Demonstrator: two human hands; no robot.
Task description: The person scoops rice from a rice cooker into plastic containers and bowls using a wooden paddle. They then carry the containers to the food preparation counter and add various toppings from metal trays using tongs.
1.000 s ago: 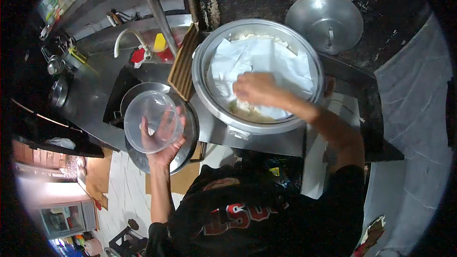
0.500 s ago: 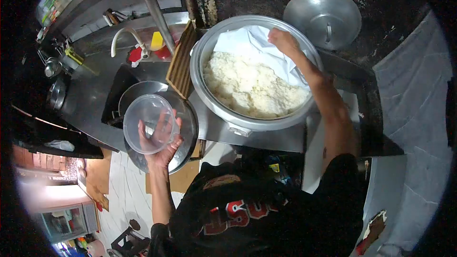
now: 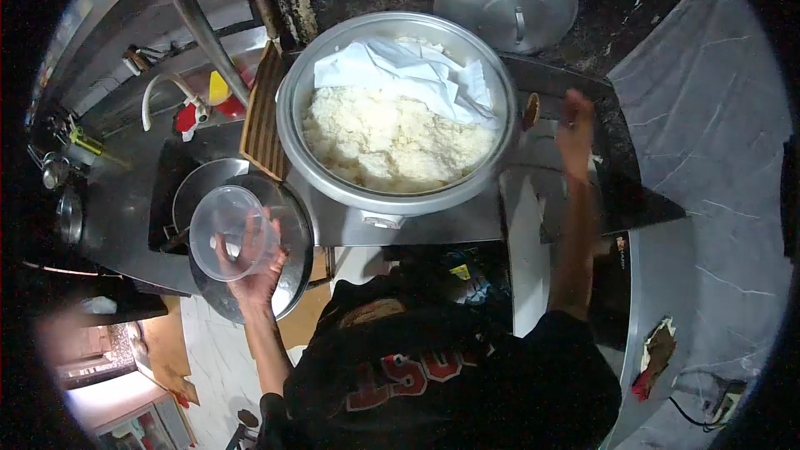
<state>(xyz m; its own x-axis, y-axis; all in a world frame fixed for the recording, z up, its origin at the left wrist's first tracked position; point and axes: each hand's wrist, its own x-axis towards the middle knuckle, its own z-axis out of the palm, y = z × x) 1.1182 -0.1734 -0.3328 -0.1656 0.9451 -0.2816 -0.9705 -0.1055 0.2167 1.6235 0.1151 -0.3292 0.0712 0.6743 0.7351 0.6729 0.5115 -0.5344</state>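
Observation:
In my left hand (image 3: pixel 265 271) is a round clear plastic tub (image 3: pixel 229 232), its open mouth tipped toward the camera. My fingers show through its wall. My right hand (image 3: pixel 575 137) is in the air to the right of a big metal pot (image 3: pixel 292 137), somewhat blurred, fingers apart and no object visible in them. White cooked rice (image 3: pixel 392 137) fills the pot. Across the rice's far side lies a crumpled white cloth (image 3: pixel 392 67). Between the pot and my right hand is a small brown oval object (image 3: pixel 532 111), whose kind I cannot make out.
A metal lid (image 3: pixel 508 0) leans against the dark back wall. Left of the pot stands a striped wooden board (image 3: pixel 267 112). Below the tub is a large round metal vessel (image 3: pixel 292 296). A white faucet (image 3: pixel 171 83) rises further left. A grey marbled sheet (image 3: pixel 692 150) covers the right side.
My right hand has let go of the white cloth and moved right, off the pot. The cloth now lies bunched on the rice. My left hand still holds the tub. The view has shifted.

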